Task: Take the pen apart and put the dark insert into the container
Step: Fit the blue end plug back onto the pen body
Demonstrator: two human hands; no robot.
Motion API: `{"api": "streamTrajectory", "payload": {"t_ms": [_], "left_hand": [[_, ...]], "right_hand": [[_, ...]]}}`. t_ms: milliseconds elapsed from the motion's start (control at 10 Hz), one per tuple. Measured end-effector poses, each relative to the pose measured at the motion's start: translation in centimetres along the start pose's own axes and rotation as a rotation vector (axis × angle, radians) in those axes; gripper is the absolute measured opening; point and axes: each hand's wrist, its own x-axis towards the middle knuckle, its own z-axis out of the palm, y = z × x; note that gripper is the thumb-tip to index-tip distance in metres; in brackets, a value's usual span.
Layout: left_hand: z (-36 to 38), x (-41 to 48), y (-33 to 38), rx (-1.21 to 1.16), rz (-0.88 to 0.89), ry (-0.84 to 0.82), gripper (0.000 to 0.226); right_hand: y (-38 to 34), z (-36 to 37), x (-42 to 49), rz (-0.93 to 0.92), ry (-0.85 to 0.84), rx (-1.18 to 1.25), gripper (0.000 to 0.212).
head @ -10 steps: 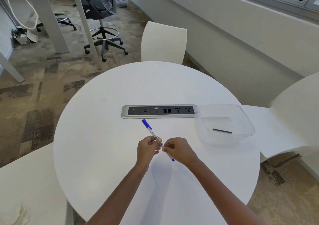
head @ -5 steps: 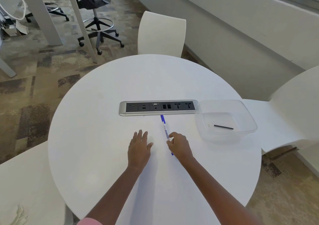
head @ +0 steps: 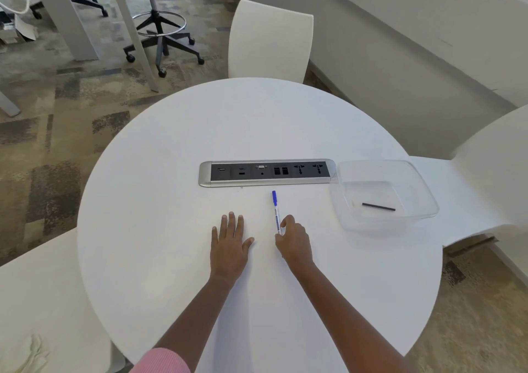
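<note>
A pen [head: 275, 211] with a clear barrel and a blue cap lies on the round white table [head: 177, 149], cap pointing away from me toward the power strip. My right hand [head: 294, 241] sits at the pen's near end, with thumb and curled forefinger pinching the barrel tip. My left hand [head: 230, 244] rests flat on the table to the left of the pen, fingers straight, holding nothing. At the right edge of the table stands a clear plastic container [head: 423, 184]. A thin dark insert [head: 378, 207] lies on its bottom.
A silver and black power strip [head: 267, 173] is set into the table just beyond the pen, touching the container's left corner. White chairs stand at the far side [head: 270, 38], at the right [head: 491, 172] and at the near left [head: 37, 301].
A second ago both hands held the pen up between them. The pen now lies on the table, my left hand has let go and lies flat, and my right hand stays at the pen's near end.
</note>
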Motion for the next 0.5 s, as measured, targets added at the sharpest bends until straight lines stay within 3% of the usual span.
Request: {"api": "streamTrajectory", "payload": {"t_ms": [300, 500], "left_hand": [[0.5, 0.1, -0.2, -0.02, 0.013, 0.021, 0.06], [0.6, 0.2, -0.2, -0.055, 0.013, 0.058, 0.059]], "right_hand": [[0.3, 0.4, 0.3, 0.043, -0.027, 0.084, 0.016], [1.2, 0.3, 0.8, 0.067, -0.023, 0.131, 0.031]]}}
